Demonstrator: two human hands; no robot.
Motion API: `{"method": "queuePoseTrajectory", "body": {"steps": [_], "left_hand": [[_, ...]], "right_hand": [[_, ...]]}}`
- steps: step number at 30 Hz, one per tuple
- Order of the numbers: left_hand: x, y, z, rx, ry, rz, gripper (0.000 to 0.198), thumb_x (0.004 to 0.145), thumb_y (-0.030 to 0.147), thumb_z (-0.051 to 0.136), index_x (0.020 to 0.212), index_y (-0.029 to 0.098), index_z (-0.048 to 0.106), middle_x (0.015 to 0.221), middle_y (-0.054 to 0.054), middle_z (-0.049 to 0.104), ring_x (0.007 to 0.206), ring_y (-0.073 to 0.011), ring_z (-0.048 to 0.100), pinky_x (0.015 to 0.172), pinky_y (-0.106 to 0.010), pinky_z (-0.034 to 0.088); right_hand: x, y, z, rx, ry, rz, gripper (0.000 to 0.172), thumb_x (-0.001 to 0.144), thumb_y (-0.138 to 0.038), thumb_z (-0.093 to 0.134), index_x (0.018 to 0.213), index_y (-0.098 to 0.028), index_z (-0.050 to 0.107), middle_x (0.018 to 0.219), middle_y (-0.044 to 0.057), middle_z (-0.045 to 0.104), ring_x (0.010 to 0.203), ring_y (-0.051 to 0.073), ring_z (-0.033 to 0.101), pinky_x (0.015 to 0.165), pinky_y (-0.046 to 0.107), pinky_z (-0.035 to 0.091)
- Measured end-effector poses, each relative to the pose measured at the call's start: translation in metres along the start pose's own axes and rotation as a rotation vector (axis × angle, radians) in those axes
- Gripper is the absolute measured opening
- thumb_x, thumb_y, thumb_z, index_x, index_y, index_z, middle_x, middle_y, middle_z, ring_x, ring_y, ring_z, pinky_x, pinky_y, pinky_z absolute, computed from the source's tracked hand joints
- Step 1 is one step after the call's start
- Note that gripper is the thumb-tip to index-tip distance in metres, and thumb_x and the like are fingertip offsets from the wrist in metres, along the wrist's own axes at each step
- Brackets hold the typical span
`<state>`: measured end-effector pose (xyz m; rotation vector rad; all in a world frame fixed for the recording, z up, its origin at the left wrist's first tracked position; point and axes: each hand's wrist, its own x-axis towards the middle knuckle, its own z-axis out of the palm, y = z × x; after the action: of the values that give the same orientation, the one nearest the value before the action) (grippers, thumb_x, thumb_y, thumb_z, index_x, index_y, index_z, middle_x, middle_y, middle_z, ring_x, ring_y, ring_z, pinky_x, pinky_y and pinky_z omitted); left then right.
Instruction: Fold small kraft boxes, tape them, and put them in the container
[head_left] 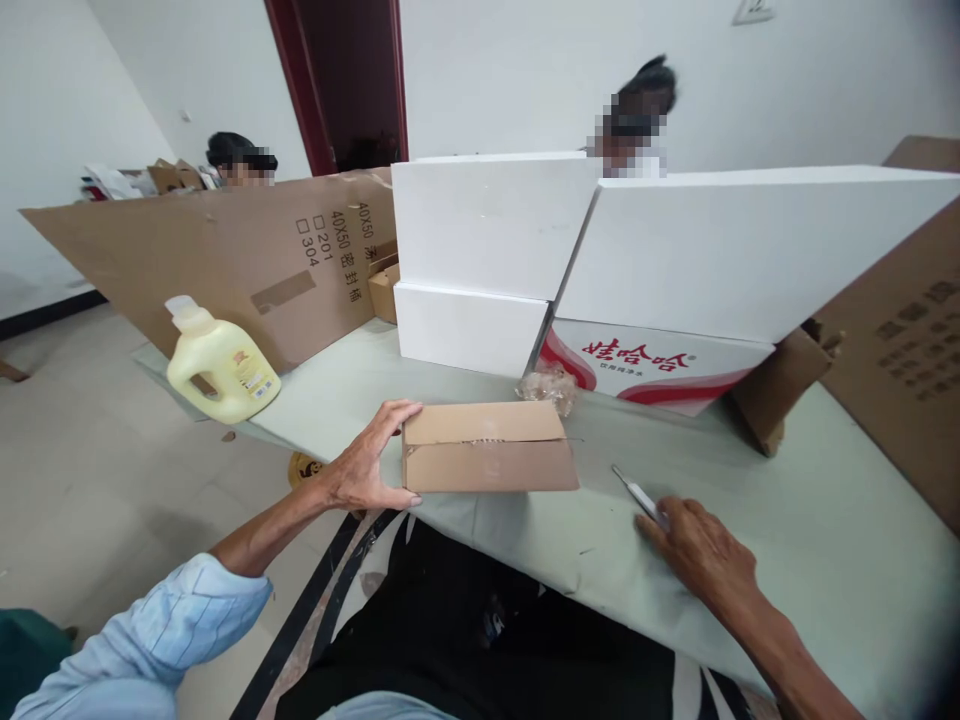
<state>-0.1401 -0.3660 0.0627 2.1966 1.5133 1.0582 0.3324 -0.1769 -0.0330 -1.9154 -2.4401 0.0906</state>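
Note:
A small closed cardboard box (487,447) lies on the pale green table (825,500) near its front edge. My left hand (367,462) grips the box's left end, thumb along the near side and fingers over the far corner. My right hand (694,550) rests on the table to the right of the box, fingers closed over a thin metal cutter (636,492) whose blade points up and left towards the box. A crumpled piece of clear plastic (551,385) lies just behind the box.
White foam slabs (495,225) and a red-and-white printed carton (645,365) stand behind the box. Cardboard sheets (217,260) wall the left and right. A yellow detergent bottle (221,362) lies at the table's left corner. Two other people sit beyond the partitions.

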Motion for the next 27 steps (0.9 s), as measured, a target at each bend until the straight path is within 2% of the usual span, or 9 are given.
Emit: {"method": "queuePoseTrajectory", "body": {"steps": [5,9,14,18,23,27], "left_hand": [[0.006,-0.001,0.000,0.031,-0.008,0.034,0.100,0.073,0.033,0.090,0.158,0.026,0.038,0.159,-0.019,0.037,0.152,-0.0416,0.038,0.124,-0.064,0.040],[0.006,-0.002,0.000,0.034,0.002,0.032,0.094,0.073,0.031,0.089,0.155,0.027,0.042,0.163,-0.019,0.030,0.155,-0.0431,0.034,0.124,-0.066,0.039],[0.008,-0.002,0.000,0.030,0.021,0.061,0.084,0.077,0.028,0.085,0.152,0.028,0.046,0.164,-0.019,0.029,0.158,-0.0424,0.031,0.124,-0.064,0.039],[0.013,0.001,0.001,0.046,0.034,0.066,0.080,0.079,0.032,0.086,0.149,0.027,0.048,0.163,-0.019,0.031,0.157,-0.0413,0.033,0.123,-0.062,0.041],[0.018,0.006,0.001,0.101,0.035,0.044,0.078,0.079,0.036,0.089,0.145,0.025,0.050,0.160,-0.020,0.037,0.151,-0.0397,0.042,0.121,-0.059,0.045],[0.019,0.009,0.000,0.112,0.042,0.048,0.078,0.078,0.034,0.090,0.145,0.024,0.052,0.158,-0.020,0.039,0.148,-0.0395,0.045,0.120,-0.058,0.046]], "right_hand": [[0.000,0.011,0.011,0.087,0.060,-0.019,0.032,0.092,-0.048,0.038,0.085,-0.025,0.059,0.100,0.016,0.073,0.097,0.037,0.072,0.073,0.047,0.053],[0.001,0.004,-0.001,0.213,0.133,-0.010,0.030,0.092,-0.050,0.038,0.084,-0.027,0.056,0.088,0.014,0.073,0.080,0.034,0.071,0.063,0.043,0.048],[0.000,-0.025,-0.048,0.505,0.276,-0.142,0.037,0.098,-0.053,0.042,0.104,-0.025,0.064,0.072,0.005,0.069,0.062,0.026,0.065,0.058,0.037,0.048],[-0.006,-0.062,-0.095,0.568,0.384,-0.323,0.041,0.104,-0.058,0.045,0.103,-0.024,0.069,0.073,0.003,0.067,0.061,0.022,0.062,0.060,0.034,0.049],[-0.012,-0.114,-0.142,0.430,0.386,-0.703,0.034,0.110,-0.049,0.049,0.108,-0.023,0.071,0.086,0.004,0.075,0.066,0.019,0.067,0.062,0.030,0.047],[-0.008,-0.144,-0.158,0.234,0.433,-0.894,0.034,0.114,-0.042,0.045,0.110,-0.023,0.073,0.092,0.005,0.078,0.070,0.019,0.070,0.059,0.029,0.042]]}}
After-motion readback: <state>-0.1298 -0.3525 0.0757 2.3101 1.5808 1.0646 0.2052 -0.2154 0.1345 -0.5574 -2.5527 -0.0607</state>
